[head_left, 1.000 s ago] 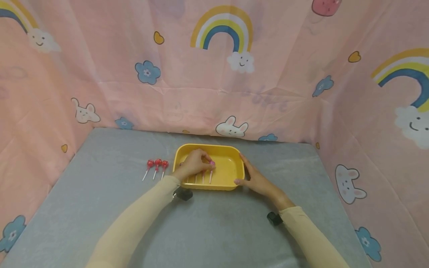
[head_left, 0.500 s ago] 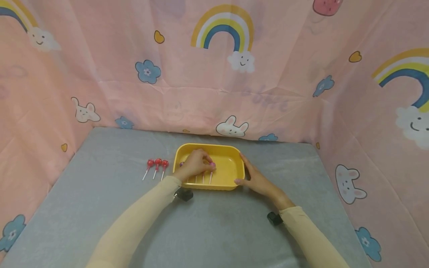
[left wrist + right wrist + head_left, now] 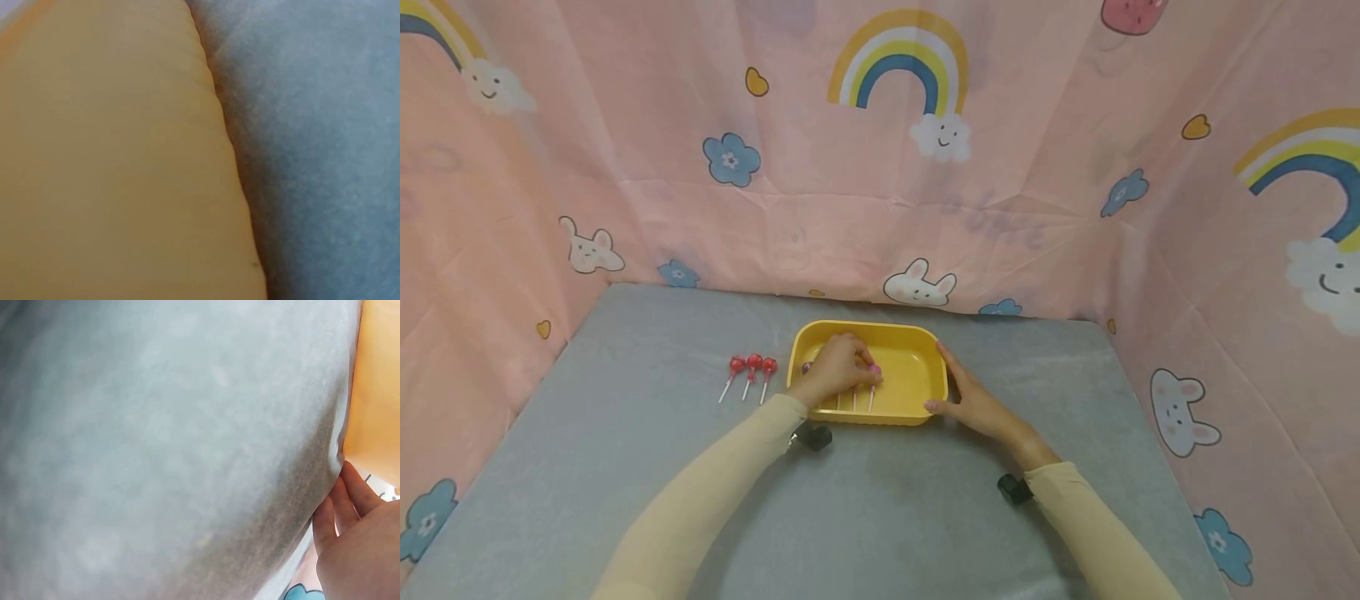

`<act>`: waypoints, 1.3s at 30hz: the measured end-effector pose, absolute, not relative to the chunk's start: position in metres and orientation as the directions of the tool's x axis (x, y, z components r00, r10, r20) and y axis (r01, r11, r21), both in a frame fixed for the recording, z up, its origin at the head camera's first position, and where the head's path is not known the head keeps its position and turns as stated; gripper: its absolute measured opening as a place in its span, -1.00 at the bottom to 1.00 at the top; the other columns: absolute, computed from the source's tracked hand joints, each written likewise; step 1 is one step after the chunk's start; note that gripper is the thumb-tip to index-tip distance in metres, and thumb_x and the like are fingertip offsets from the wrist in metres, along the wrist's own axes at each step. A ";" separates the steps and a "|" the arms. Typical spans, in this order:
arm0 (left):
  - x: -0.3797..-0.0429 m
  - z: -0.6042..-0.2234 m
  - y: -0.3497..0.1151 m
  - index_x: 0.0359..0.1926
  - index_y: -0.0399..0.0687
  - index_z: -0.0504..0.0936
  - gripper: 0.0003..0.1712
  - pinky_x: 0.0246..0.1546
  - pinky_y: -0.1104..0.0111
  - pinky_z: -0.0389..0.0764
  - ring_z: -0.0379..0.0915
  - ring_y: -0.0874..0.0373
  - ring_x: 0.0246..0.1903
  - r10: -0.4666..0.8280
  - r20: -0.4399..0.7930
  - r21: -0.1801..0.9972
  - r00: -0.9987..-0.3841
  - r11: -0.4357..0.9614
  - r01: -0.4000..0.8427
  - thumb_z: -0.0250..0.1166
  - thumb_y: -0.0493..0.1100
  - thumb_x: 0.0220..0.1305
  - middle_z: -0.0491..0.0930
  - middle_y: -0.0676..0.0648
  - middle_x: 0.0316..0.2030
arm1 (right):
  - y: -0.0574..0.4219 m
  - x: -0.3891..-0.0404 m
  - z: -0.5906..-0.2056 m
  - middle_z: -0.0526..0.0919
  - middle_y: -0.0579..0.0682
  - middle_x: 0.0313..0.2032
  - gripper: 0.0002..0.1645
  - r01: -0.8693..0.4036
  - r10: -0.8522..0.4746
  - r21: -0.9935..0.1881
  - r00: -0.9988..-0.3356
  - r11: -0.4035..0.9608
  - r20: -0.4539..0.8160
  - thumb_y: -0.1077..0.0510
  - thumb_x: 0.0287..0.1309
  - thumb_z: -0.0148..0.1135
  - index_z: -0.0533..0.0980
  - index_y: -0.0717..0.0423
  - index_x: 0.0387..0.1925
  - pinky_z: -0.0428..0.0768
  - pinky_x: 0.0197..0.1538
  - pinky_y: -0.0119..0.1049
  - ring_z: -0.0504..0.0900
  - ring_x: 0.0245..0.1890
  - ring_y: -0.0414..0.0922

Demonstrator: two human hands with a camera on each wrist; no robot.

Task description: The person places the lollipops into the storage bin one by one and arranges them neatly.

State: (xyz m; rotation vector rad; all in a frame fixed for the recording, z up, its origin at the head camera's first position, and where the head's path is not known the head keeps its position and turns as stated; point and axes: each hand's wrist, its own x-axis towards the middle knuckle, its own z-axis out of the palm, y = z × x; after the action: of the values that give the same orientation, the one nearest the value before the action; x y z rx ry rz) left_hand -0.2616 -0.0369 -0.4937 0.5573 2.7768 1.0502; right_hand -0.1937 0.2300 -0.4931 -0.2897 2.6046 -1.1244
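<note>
In the head view, my left hand (image 3: 835,367) reaches into a yellow tray (image 3: 917,410) and pinches a lollipop with a pink-purple head (image 3: 876,371) between thumb and fingertips. Its white stick points toward the tray's front wall. Several more sticks lie beside it, their heads mostly hidden by the hand; one dark purple head (image 3: 807,367) shows at the left. My right hand (image 3: 973,404) rests against the tray's right end, thumb at the front corner and fingers extended along the side. The right wrist view shows those fingers (image 3: 353,487) touching the tray (image 3: 378,394).
Left of the tray, 3 red lollipops (image 3: 754,363) lie in a row on the grey cloth-covered table (image 3: 880,517). A pink patterned curtain (image 3: 820,225) closes in the back and sides. The left wrist view holds only the tray wall (image 3: 125,156) and grey cloth.
The left hand stays almost still over the pinched lollipop, its fingertips shifting only slightly. The right hand, the tray and the red lollipops hold their places.
</note>
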 end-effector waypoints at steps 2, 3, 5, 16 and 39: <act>-0.261 -0.493 -0.037 -0.44 -0.02 0.75 -0.70 0.00 0.23 0.43 0.44 0.03 -0.15 0.381 0.021 0.645 -0.924 0.701 0.304 0.60 0.05 -0.09 0.62 -0.04 -0.26 | 0.230 -0.194 -0.493 -0.18 0.01 0.60 0.28 -0.072 -0.296 -0.735 -0.938 0.674 -0.180 -0.19 0.13 0.39 -0.36 -0.54 0.52 -0.05 0.55 0.26 -0.11 0.60 0.13; -0.261 -0.493 -0.037 -0.44 -0.02 0.75 -0.70 0.01 0.23 0.43 0.44 0.03 -0.15 0.381 0.022 0.641 -0.924 0.704 0.306 0.60 0.05 -0.09 0.62 -0.04 -0.26 | 0.230 -0.194 -0.493 -0.18 0.01 0.60 0.28 -0.073 -0.298 -0.735 -0.937 0.674 -0.180 -0.18 0.13 0.39 -0.36 -0.54 0.52 -0.05 0.55 0.26 -0.11 0.59 0.14; -0.260 -0.492 -0.037 -0.44 -0.02 0.74 -0.69 0.00 0.23 0.43 0.43 0.02 -0.16 0.379 0.024 0.633 -0.925 0.710 0.308 0.60 0.06 -0.09 0.62 -0.04 -0.26 | 0.230 -0.194 -0.493 -0.17 0.01 0.60 0.29 -0.072 -0.297 -0.735 -0.938 0.674 -0.181 -0.18 0.12 0.40 -0.36 -0.54 0.52 -0.04 0.55 0.26 -0.10 0.59 0.13; -0.257 -0.489 -0.037 -0.44 -0.04 0.74 -0.66 -0.06 0.25 0.43 0.41 0.03 -0.18 0.362 0.023 0.615 -0.932 0.730 0.299 0.59 0.08 -0.08 0.60 -0.04 -0.29 | 0.230 -0.193 -0.492 -0.17 0.02 0.60 0.29 -0.078 -0.304 -0.740 -0.936 0.668 -0.176 -0.18 0.13 0.40 -0.36 -0.51 0.53 -0.04 0.55 0.26 -0.10 0.59 0.14; -0.257 -0.492 -0.040 -0.42 0.01 0.75 -0.66 -0.07 0.26 0.45 0.40 0.05 -0.15 0.350 0.021 0.623 -0.936 0.728 0.287 0.59 0.11 -0.11 0.59 -0.03 -0.26 | 0.230 -0.193 -0.494 -0.15 0.01 0.60 0.27 -0.054 -0.285 -0.737 -0.939 0.673 -0.191 -0.22 0.12 0.38 -0.35 -0.54 0.52 -0.02 0.54 0.27 -0.09 0.59 0.13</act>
State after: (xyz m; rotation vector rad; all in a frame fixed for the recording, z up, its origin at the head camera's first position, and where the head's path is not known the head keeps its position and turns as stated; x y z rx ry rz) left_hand -0.2572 -0.0400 -0.4917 0.5228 2.8286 0.9945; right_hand -0.1932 0.2299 -0.4936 -0.2699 2.5987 -1.1316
